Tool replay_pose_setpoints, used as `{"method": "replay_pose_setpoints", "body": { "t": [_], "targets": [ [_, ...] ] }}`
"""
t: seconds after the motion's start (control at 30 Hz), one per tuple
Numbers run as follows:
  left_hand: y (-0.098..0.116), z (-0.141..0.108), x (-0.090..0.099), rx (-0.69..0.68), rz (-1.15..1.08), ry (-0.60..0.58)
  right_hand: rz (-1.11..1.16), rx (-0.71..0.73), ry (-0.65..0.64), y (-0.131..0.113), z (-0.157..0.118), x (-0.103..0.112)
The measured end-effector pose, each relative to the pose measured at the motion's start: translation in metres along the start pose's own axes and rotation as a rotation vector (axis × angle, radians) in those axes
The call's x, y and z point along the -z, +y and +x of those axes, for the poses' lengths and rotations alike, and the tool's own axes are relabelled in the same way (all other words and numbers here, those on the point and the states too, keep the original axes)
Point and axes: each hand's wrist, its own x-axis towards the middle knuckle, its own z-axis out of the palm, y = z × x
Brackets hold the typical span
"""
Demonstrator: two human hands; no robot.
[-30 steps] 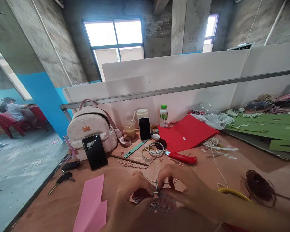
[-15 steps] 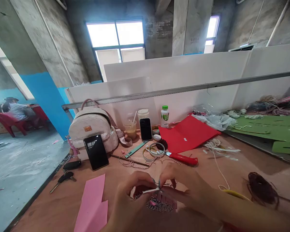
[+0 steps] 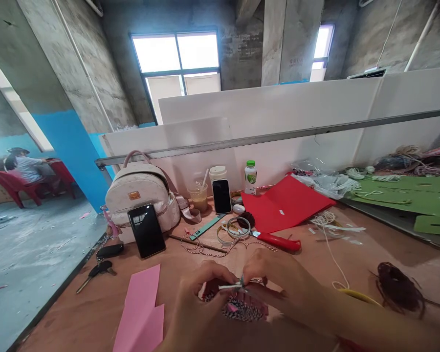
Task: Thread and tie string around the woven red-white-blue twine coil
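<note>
At the front middle of the table, my left hand [image 3: 200,298] is closed with thumb and forefinger pinching the upper edge of a piece of cord work [image 3: 244,311]. The piece is pink with black-and-white speckled cord, and its lower part hangs below my fingers. My right hand [image 3: 278,278] is closed on the same edge from the other side, fingertips almost touching those of the left. A short white strand [image 3: 229,286] sticks out to the left between the fingertips. My fingers partly cover the piece.
Pink paper [image 3: 141,303] lies left of my hands. Behind them are tape rings [image 3: 238,229], a red-handled tool [image 3: 280,241], a brown stick [image 3: 198,243] and red sheets [image 3: 282,205]. A dark cord bundle [image 3: 398,286] lies right; a phone [image 3: 146,230] leans on a backpack [image 3: 137,183].
Both hands stay in nearly the same place. The fingertips have shifted slightly, and the white strand sits a little higher and flatter than before.
</note>
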Motion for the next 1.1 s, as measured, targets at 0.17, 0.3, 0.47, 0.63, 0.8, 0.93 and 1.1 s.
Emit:
{"method": "replay_pose_setpoints", "body": {
  "t": [0.17, 0.3, 0.47, 0.63, 0.8, 0.93, 1.1],
  "targets": [
    [-0.0026, 0.0007, 0.0008, -0.035, 0.027, -0.033, -0.056, 0.045, -0.014, 0.0001, 0.0006, 0.0006],
    [-0.0043, 0.0005, 0.0010, -0.035, 0.011, -0.045, -0.053, 0.040, -0.023, -0.0009, -0.0004, 0.0011],
    [-0.0023, 0.0001, 0.0005, 0.005, -0.004, -0.021, -0.054, 0.022, -0.026, -0.0014, -0.0027, 0.0007],
    [-0.0028, -0.0007, -0.0002, 0.018, 0.007, -0.008, -0.062, 0.071, -0.034, 0.0014, -0.0023, -0.0018],
    [-0.0035, -0.0016, -0.0010, 0.001, 0.002, -0.011, -0.064, 0.100, -0.011, 0.0001, -0.0003, -0.0031],
    [-0.0028, -0.0022, -0.0003, -0.031, 0.010, -0.009, -0.070, 0.073, -0.018, -0.0006, -0.0018, -0.0027],
    [-0.0051, -0.0023, 0.0016, -0.087, -0.004, -0.046, -0.071, 0.035, -0.032, -0.0033, -0.0021, -0.0004]
  ]
}}
